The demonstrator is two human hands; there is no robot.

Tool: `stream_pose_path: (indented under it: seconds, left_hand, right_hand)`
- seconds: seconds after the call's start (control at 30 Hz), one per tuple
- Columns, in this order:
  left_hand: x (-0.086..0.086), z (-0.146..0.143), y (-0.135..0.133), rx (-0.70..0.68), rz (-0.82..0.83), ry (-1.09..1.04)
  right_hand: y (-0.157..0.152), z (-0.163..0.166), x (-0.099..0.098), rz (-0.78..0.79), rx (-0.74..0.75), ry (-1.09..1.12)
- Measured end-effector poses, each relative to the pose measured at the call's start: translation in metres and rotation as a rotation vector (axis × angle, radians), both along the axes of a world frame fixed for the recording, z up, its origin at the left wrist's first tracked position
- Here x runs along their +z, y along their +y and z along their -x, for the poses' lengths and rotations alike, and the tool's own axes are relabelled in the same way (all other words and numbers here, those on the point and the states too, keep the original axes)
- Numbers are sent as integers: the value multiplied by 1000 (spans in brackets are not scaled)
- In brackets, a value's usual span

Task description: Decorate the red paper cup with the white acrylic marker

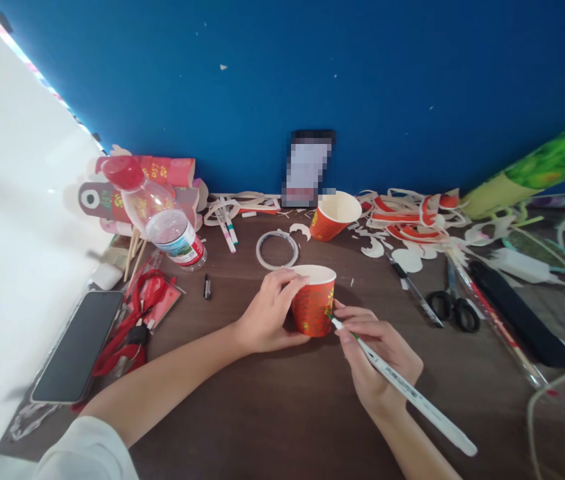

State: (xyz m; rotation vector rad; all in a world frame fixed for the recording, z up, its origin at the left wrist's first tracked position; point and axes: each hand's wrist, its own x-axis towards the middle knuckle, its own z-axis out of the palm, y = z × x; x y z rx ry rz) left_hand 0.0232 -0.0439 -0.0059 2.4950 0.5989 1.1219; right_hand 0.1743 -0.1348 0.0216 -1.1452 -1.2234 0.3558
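Note:
A red paper cup with yellow printed marks stands upright on the dark table in front of me. My left hand is wrapped round its left side, thumb low and fingers near the white rim. In my right hand a white marker is pinched close to its green tip. That tip touches, or nearly touches, the cup's right side by a yellow mark. Behind the cup lies a roll of clear tape. A second red paper cup leans tilted farther back.
On the left are a plastic bottle, a phone and a red lanyard. Paper strips, a pen, scissors and a black case lie on the right. A blue panel stands behind, with another phone against it.

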Motion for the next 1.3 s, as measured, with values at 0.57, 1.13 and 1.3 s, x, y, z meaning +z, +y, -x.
stream_pose_path:
  seconds: [0.57, 1.13, 1.3]
  left_hand:
    - [-1, 0, 0, -7, -7, 0]
    - [-3, 0, 1, 2, -2, 13]
    - [-2, 0, 1, 2, -2, 22]
  right_hand:
    - [2, 2, -3, 7, 34, -40]
    - [1, 1, -3, -13, 50, -41]
    - [1, 0, -4, -31, 92, -154]
